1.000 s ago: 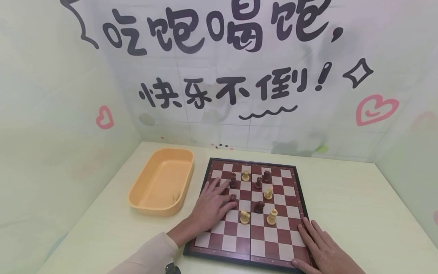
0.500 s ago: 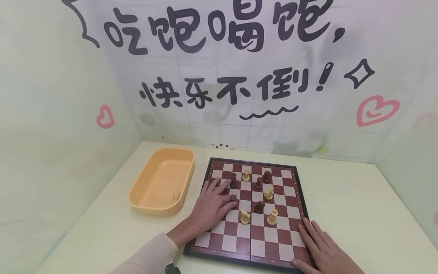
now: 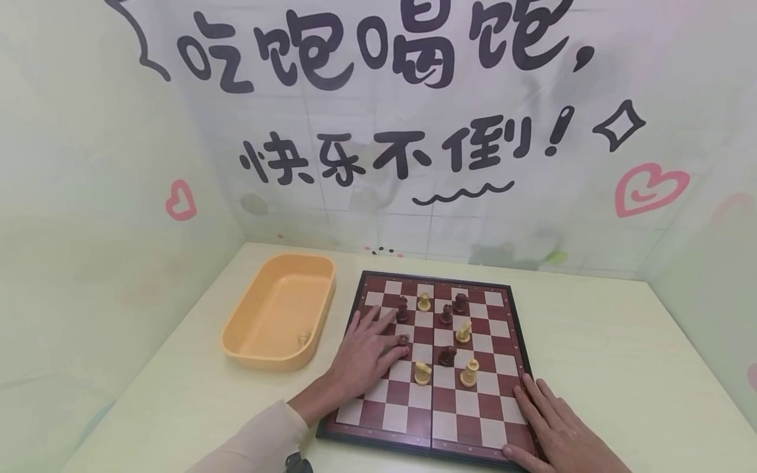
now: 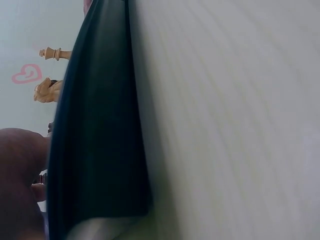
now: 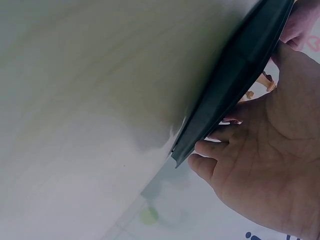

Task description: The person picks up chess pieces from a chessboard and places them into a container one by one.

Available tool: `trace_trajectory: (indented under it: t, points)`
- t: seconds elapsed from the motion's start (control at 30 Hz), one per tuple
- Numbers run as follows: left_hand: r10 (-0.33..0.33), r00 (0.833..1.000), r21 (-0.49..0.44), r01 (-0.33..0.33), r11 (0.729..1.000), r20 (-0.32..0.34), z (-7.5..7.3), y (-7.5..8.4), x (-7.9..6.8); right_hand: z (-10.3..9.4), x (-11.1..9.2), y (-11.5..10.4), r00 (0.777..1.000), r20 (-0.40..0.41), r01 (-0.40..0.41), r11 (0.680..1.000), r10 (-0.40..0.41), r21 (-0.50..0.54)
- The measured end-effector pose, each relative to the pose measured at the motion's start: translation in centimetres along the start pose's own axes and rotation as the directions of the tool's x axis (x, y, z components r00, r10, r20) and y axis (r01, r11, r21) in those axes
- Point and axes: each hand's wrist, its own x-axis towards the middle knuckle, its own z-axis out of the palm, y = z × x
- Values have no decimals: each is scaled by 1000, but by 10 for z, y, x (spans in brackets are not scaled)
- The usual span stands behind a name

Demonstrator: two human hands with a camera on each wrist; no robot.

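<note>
A chessboard lies on the table with several dark and light pieces standing on it. My left hand reaches over the board's left side, and its thumb and index finger pinch a dark chess piece, mostly hidden by the fingertips. Just beyond the other fingers stands a taller dark piece. A light knight is to the right of the thumb, near another dark piece and a tall light piece. My right hand rests with straight fingers along the board's right edge, holding no piece.
An orange tray sits left of the board, with a small pale object inside it. Toward the back of the board are a light piece and a dark knight. Printed walls enclose the table.
</note>
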Motion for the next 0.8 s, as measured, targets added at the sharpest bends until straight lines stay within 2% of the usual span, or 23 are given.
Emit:
trace_trajectory:
  t: [0.17,0.5,0.8]
  points:
    - [7,1000,0,-7,1000,-10,0,-1,-1,0,0,0,1000,-16,10,1000,-10,-1]
    - [-2,998,-45,-1,999,-63,-8,-1,0,6,-3,0,995,-90,36,997,-42,-69]
    - [-20,998,-52,17,999,-57,-13,-3,3,7,-3,-1,995,-92,31,996,-38,-79]
